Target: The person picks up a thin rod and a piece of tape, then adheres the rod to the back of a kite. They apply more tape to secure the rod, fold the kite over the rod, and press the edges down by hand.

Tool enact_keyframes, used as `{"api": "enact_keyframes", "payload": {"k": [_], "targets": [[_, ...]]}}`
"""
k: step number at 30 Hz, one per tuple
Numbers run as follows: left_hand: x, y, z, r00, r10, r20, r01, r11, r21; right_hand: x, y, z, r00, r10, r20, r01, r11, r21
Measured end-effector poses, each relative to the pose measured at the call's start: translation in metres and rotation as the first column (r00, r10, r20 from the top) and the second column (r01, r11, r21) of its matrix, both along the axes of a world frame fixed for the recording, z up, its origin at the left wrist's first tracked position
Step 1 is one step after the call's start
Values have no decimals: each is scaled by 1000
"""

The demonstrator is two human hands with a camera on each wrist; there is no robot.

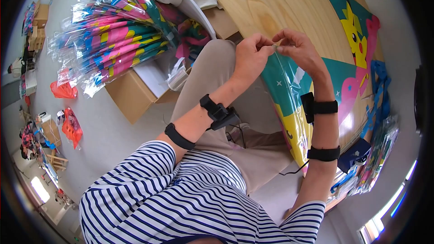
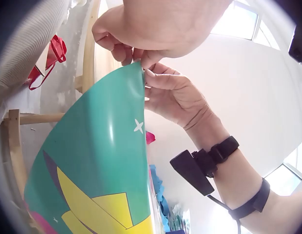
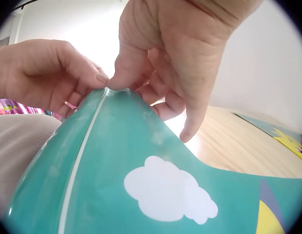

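Observation:
A glossy green sheet (image 1: 282, 79) printed with yellow shapes hangs over the wooden table's near edge; its upper corner is raised. The left hand (image 1: 253, 58) pinches that corner between thumb and fingers. Right beside it, thumb tip close to the other, the right hand (image 1: 300, 49) pinches the same corner. In the left wrist view the sheet (image 2: 99, 126) curves down from both hands. The right wrist view shows a thin pale strip (image 3: 80, 161) running down the sheet (image 3: 136, 136) from the pinched spot, and a white cloud print to its right.
A wooden table (image 1: 262, 9) carries another printed piece (image 1: 355, 31) at its far side. Plastic-wrapped colourful bundles (image 1: 122, 40) rise from a cardboard box (image 1: 131, 95) at left. Blue strips (image 1: 379, 86) and more wrapped packs (image 1: 379, 153) lie at right. Red bags (image 1: 72, 126) are on the floor.

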State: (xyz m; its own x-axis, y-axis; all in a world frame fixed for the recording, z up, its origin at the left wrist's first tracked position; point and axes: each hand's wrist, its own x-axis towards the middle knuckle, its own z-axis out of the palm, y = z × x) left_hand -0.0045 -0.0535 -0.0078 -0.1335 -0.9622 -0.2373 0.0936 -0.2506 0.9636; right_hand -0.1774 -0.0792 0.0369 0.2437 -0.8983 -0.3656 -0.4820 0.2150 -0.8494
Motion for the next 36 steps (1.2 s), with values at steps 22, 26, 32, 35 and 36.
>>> {"api": "enact_keyframes", "payload": {"k": [22,26,32,35,36], "targets": [[3,-4,-16,972,-56,-228,87,988,126,10,-1,-12,988,5,-155,-30,986,-162],[5,-2,-6,979,-48,-198,77,987,139,11,1,-11,988,-15,-157,-12,985,-171],[6,-6,-15,973,-98,-208,128,982,136,12,3,-10,984,-10,-178,-21,985,-170],[8,-6,-14,970,-100,-221,132,981,139,13,3,-14,985,-17,-172,-15,983,-184],[9,-6,-13,974,-108,-197,136,981,138,12,4,-15,985,-25,-169,-7,982,-191]]}}
